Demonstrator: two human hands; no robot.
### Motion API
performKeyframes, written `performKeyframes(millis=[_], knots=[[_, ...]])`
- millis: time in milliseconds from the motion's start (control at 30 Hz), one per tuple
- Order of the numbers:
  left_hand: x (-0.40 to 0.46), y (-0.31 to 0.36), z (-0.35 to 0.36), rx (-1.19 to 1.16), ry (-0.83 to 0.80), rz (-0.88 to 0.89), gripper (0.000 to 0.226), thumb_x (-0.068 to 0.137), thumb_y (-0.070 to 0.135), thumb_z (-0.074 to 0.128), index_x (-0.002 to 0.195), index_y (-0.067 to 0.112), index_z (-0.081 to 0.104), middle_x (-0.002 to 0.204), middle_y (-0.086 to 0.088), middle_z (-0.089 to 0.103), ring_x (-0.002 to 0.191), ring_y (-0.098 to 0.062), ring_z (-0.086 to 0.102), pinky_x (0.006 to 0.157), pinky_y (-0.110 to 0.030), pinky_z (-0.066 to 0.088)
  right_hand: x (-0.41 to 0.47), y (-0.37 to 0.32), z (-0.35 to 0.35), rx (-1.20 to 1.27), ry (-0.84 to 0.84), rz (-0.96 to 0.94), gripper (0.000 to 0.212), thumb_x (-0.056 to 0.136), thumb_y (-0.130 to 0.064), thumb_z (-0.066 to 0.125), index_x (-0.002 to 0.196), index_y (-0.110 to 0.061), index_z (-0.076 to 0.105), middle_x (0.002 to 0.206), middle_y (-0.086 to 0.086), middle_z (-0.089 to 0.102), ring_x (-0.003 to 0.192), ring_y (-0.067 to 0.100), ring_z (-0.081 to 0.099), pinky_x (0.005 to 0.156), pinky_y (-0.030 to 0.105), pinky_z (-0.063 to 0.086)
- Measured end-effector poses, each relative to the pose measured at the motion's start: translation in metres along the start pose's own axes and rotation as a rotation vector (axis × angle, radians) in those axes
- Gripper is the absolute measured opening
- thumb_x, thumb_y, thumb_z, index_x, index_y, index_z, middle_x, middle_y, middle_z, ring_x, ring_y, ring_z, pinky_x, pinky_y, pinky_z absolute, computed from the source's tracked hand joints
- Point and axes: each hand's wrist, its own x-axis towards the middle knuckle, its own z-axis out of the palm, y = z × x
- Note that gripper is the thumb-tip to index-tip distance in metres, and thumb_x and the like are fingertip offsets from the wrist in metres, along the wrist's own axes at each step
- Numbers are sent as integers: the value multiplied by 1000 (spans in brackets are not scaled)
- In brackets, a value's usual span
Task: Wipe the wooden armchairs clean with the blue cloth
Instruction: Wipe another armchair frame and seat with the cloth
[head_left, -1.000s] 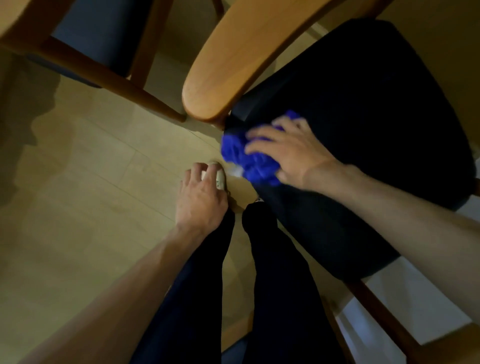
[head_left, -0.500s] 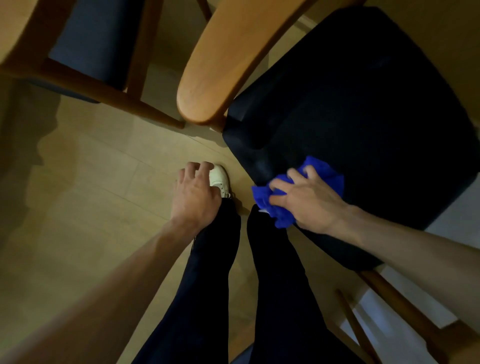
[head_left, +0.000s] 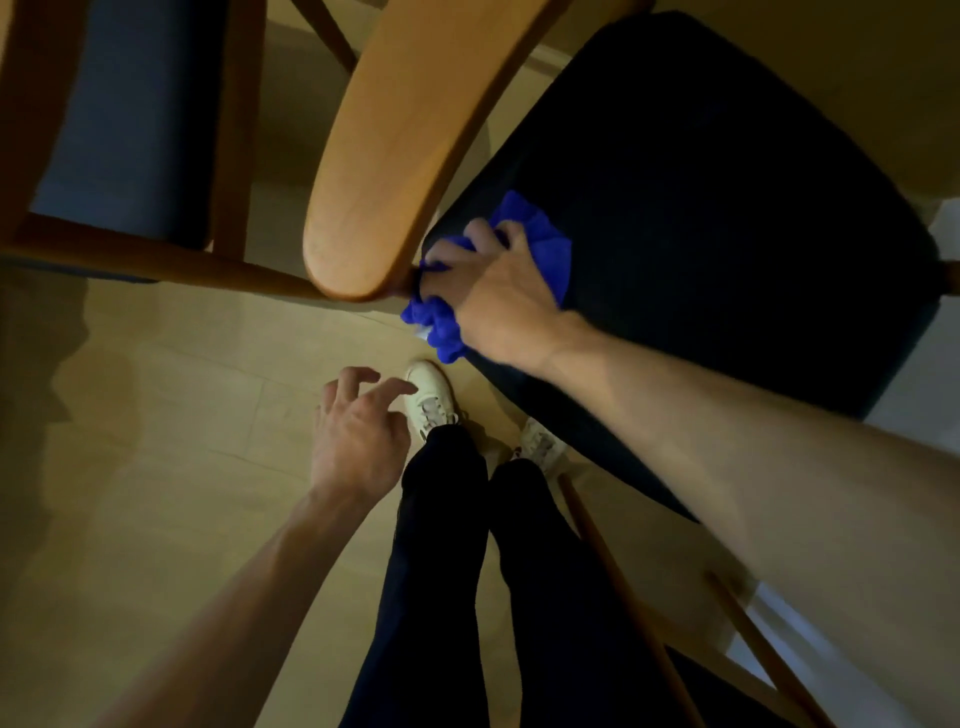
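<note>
Mid-task: right hand (head_left: 498, 301) grips blue cloth (head_left: 545, 244) at near armchair's armrest (head_left: 395, 150) tip. Left hand (head_left: 358, 436) idle, fingers loosely curled. Second armchair (head_left: 130, 249) likely remains.

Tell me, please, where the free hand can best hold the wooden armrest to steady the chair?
Probably the rounded front end of the armrest, taken from above and the left by the left hand: it is bare and nearest, while the right hand with the blue cloth works beside it.

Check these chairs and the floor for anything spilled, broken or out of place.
Nothing stands out. The right hand grips the bunched blue cloth at the corner of the dark seat cushion, just under the wooden armrest. The left hand hangs free above the floor, which shows no spill.
</note>
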Motion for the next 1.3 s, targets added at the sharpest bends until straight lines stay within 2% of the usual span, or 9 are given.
performKeyframes(millis=[333, 500, 667, 733, 800, 933, 1033, 1100, 1300], knots=[[-14, 53, 6, 173, -113, 193, 39, 82, 16, 61, 121, 18, 59, 129, -9, 47, 119, -32, 38, 96, -44, 38, -167, 43, 66, 92, -80, 11, 19, 77, -22, 71, 92, -33, 71, 112, -11, 60, 109, 24, 49, 96, 44, 31], [-5, 95, 23, 200, -138, 340, 42, 82, 18, 64, 122, 20, 56, 127, -8, 46, 116, -30, 39, 97, -43, 36, -262, 67, 104, 244, -77, 259, 29, 55, -18, 82, 73, -33, 67, 96, -15, 62, 98, 24, 56, 91, 41, 27], [5, 126, 28, 200, -136, 449, 53, 81, 13, 62, 131, 23, 47, 120, -7, 48, 104, -27, 43, 92, -42, 42, -297, 75, 110, 406, -270, 497, 29, 74, -18, 72, 91, -41, 66, 117, -26, 54, 115, 14, 39, 98, 33, 20], [10, 135, 26, 208, -137, 482, 52, 81, 11, 61, 131, 21, 48, 121, -9, 50, 104, -28, 44, 92, -42, 41, -290, 82, 101, 536, -196, 568, 38, 76, -12, 66, 94, -45, 63, 121, -28, 52, 113, 12, 36, 95, 34, 22], [16, 141, 23, 205, -130, 491, 51, 81, 9, 60, 131, 17, 48, 121, -10, 51, 105, -29, 44, 93, -42, 39, -273, 87, 85, 701, 56, 688, 40, 76, -9, 66, 97, -43, 63, 123, -23, 54, 112, 17, 40, 93, 39, 28], [31, 146, 15, 246, -116, 502, 52, 81, 9, 62, 130, 13, 48, 120, -12, 51, 106, -31, 44, 95, -42, 37, -202, 112, 50, 683, 449, 831, 57, 75, -7, 65, 125, -35, 61, 136, -14, 51, 115, 27, 42, 91, 36, 29], [41, 142, 6, 295, -106, 533, 52, 82, 11, 62, 131, 14, 46, 120, -11, 50, 108, -29, 43, 95, -40, 37, -143, 129, 35, 606, 449, 846, 62, 79, -11, 61, 133, -41, 50, 142, -17, 42, 119, 27, 39, 94, 38, 27], [46, 140, 2, 306, -102, 556, 52, 82, 11, 63, 131, 14, 47, 121, -11, 50, 108, -28, 43, 96, -40, 36, -123, 127, 42, 564, 379, 838, 58, 77, -10, 62, 125, -42, 54, 139, -17, 42, 119, 26, 38, 95, 42, 27], [50, 136, -6, 348, -151, 642, 49, 82, 11, 62, 129, 12, 48, 119, -11, 51, 105, -29, 44, 94, -41, 37, -179, 48, 94, 585, 385, 779, 33, 71, -22, 65, 100, -38, 65, 117, -18, 54, 106, 22, 44, 85, 41, 29]])
